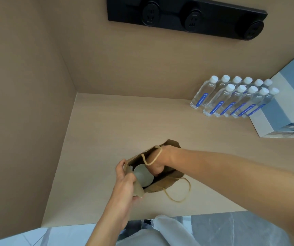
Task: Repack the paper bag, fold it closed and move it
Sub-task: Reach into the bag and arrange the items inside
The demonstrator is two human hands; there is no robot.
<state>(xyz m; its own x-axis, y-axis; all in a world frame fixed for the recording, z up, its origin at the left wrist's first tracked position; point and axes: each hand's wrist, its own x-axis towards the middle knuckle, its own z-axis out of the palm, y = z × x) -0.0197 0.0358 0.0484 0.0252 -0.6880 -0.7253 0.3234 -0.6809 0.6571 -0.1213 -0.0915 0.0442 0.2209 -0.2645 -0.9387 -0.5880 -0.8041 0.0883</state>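
A small brown paper bag (162,185) with rope handles stands open on the beige counter (107,139) near its front edge. My left hand (124,181) grips the bag's left rim and holds it open. My right hand (157,162) reaches down into the bag's mouth, its fingers next to a pale grey-green round object (142,175) inside. Whether those fingers grip the object is hidden by the bag and the hand. One rope handle (180,192) hangs loose over the bag's right side.
Several clear water bottles (231,96) with white caps and blue labels stand at the back right. A blue-and-white box (284,107) lies beside them at the right edge. A black socket strip (187,16) is on the back wall. A side wall rises at the left.
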